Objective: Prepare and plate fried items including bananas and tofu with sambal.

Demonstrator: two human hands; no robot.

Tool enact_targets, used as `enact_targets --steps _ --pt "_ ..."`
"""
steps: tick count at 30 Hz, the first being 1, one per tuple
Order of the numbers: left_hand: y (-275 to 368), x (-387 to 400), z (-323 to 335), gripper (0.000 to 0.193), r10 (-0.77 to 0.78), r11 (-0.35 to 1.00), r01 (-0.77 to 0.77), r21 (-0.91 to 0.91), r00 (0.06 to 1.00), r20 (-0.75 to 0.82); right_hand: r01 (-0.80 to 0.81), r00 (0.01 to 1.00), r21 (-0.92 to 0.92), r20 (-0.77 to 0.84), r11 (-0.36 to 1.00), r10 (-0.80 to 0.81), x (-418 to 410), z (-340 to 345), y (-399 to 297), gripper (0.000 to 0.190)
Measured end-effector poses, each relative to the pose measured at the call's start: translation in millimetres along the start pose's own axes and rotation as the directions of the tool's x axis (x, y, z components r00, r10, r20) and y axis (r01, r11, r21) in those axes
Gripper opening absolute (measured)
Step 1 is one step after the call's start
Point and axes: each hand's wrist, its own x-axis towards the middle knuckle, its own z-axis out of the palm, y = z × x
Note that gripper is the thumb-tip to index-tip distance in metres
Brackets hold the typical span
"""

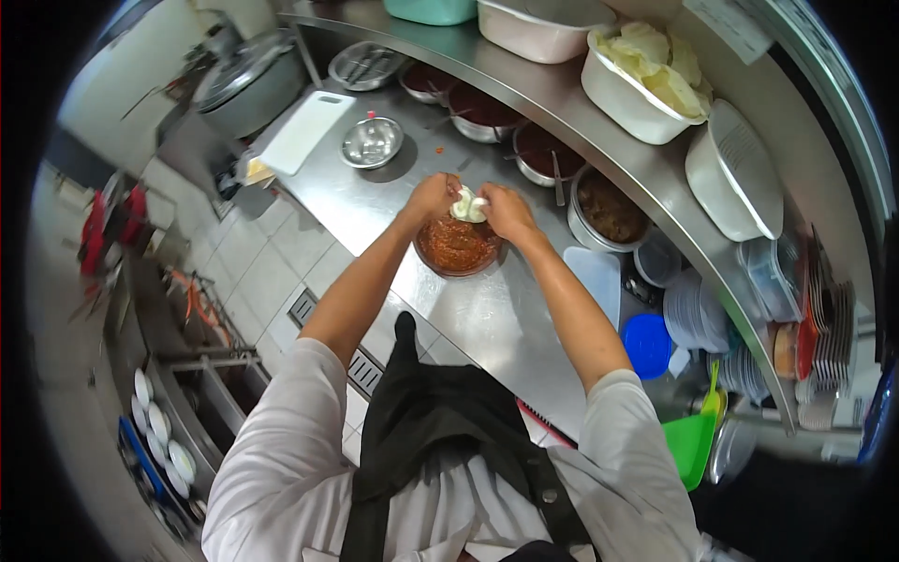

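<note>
Between my left hand (437,195) and my right hand (507,211) is a pale, whitish-green piece of food (468,205), gripped by the fingers of both at its two sides. It looks soft and lumpy; its exact kind I cannot tell. Right below it stands a round bowl of chunky red-orange sauce (458,246) on the steel worktop (484,298). A small steel bowl (372,142) with a red bit at its rim stands farther back on the left, beside a white cutting board (307,132).
Steel bowls of dark red sauce (542,156) with utensils line the back under a steel shelf (541,84). A pot of brown food (609,207), a blue lid (647,346) and stacked plates (695,312) are at right. The shelf holds a tub of cabbage-like leaves (642,84).
</note>
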Motion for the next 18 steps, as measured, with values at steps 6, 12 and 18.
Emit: enact_targets --steps 6,12,18 --pt "-33.5 49.9 9.7 0.014 0.19 0.982 -0.19 -0.02 0.962 0.196 -0.196 0.974 -0.12 0.095 0.973 0.207 27.8 28.3 16.3 0.026" --pt "-50.6 41.9 4.8 0.013 0.232 0.972 -0.232 -0.018 0.956 0.179 -0.344 0.937 -0.066 -0.086 0.937 0.338 25.8 57.5 -15.2 0.043" --pt "-49.3 26.0 -3.8 0.03 0.088 0.994 -0.09 0.058 0.996 0.029 -0.198 0.938 0.215 -0.24 0.956 0.248 -49.8 92.3 -69.9 0.035"
